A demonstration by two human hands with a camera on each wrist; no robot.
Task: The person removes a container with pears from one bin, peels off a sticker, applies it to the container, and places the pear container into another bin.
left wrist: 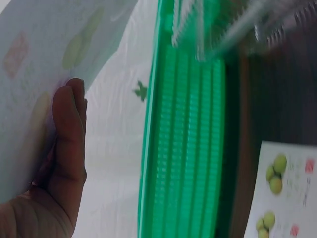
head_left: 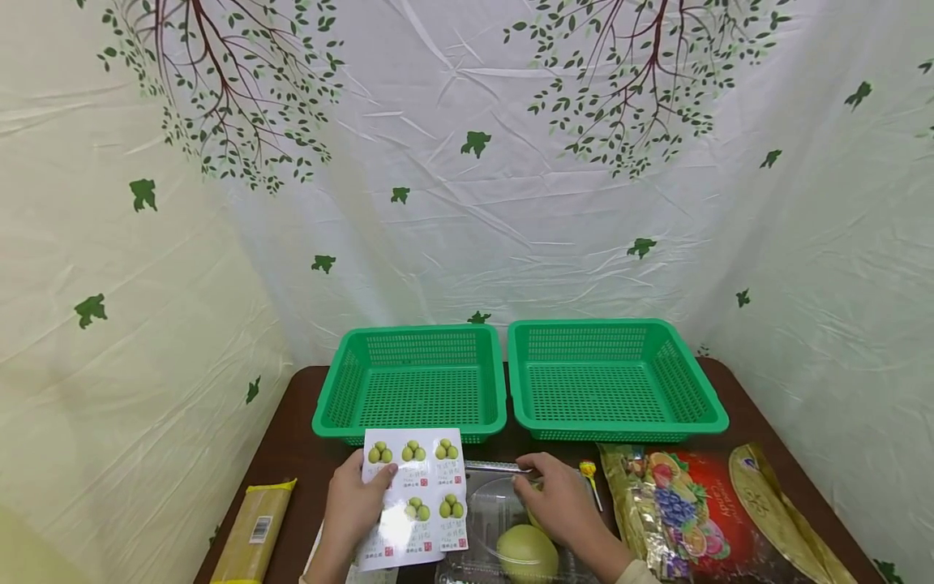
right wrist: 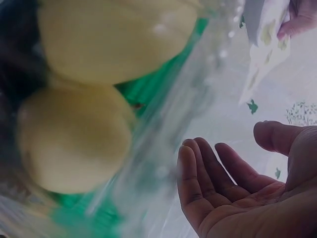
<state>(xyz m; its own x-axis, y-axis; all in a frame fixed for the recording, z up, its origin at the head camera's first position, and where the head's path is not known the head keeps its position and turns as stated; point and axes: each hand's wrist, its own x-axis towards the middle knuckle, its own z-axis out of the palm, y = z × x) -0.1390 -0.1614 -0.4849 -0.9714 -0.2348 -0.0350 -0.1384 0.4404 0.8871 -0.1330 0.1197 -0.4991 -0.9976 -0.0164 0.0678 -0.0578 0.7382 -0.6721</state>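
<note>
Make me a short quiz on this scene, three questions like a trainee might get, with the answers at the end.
1. Multiple choice: what does the left hand hold?
A) a spoon
B) a printed sheet
C) a rope

2. True or false: in the head view, the lollipop lies between the right hand and the candy bag.

3. Count: how many green baskets stand at the back of the table?

Key
1. B; the thumb lies over its front.
2. True; the bag is to the right of the lollipop, the hand to the left.
3. Two, side by side.
</note>
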